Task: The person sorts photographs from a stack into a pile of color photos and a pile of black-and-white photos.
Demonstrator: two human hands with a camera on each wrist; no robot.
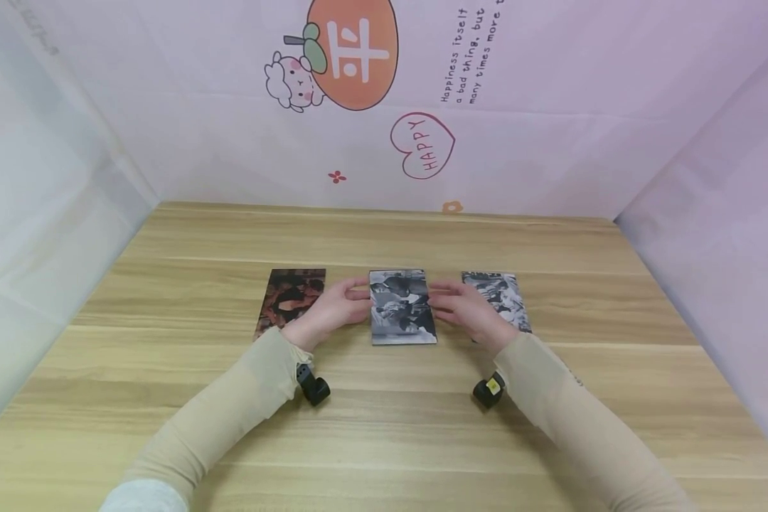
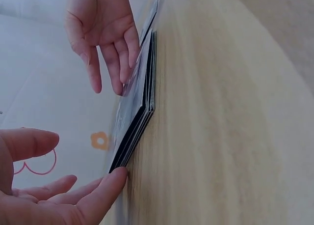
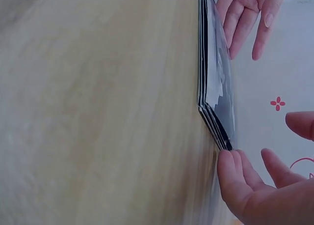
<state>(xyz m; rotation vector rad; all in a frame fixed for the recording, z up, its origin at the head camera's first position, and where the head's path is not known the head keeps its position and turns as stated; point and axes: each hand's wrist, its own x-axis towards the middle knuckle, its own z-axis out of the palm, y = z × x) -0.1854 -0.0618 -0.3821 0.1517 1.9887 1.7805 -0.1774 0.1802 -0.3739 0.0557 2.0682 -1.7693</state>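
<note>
A stack of black-and-white picture cards (image 1: 402, 307) lies flat on the wooden table between both hands. Seen edge-on in the left wrist view, the stack (image 2: 135, 107) shows several thin layers with dark edges. My left hand (image 1: 333, 311) rests its fingertips against the left side of the stack, fingers extended and thumb held away. At the opposite side, my right hand (image 1: 472, 313) touches the edge with fingers likewise extended. In the right wrist view, the fingertips (image 3: 226, 173) meet the corner of the layered cards (image 3: 216, 87). Neither hand curls around the stack.
A dark reddish picture card (image 1: 291, 288) lies left of the stack, partly covered by the left hand. Another black-and-white card (image 1: 504, 299) lies to the right, partly behind the right hand. A printed cloth wall (image 1: 537, 156) rises at the wooden table's (image 1: 384, 441) back edge.
</note>
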